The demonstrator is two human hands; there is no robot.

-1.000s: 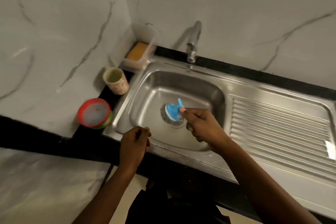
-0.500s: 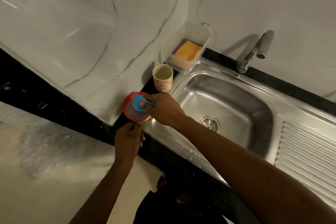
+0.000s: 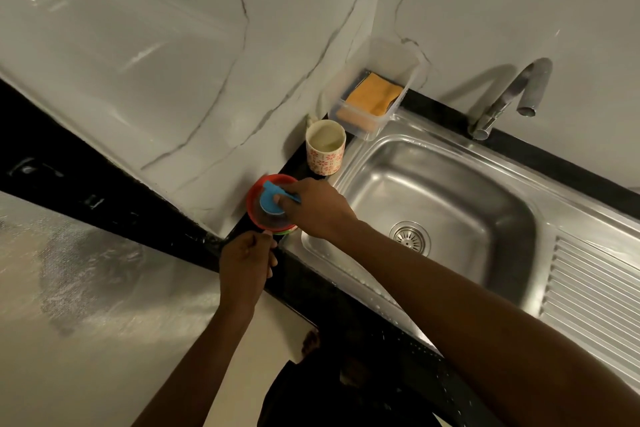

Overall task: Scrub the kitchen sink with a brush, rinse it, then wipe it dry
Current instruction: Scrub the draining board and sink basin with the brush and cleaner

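My right hand grips a blue-handled scrub brush and holds its round head down in a red-rimmed round container on the black counter left of the sink. My left hand sits just below that container, fingers curled at its near edge; whether it holds anything I cannot tell. The stainless steel sink lies to the right, its basin bare around the drain strainer. A steel tap stands at the back rim.
A floral cup stands behind the red container. A clear plastic tray with an orange sponge sits in the back corner. The ribbed drainboard stretches right. Marble walls enclose the left and back.
My right hand lifted the brush from over the drain and carried it left to the red container. My left hand moved from the sink's front rim to below the container. The view swung left.
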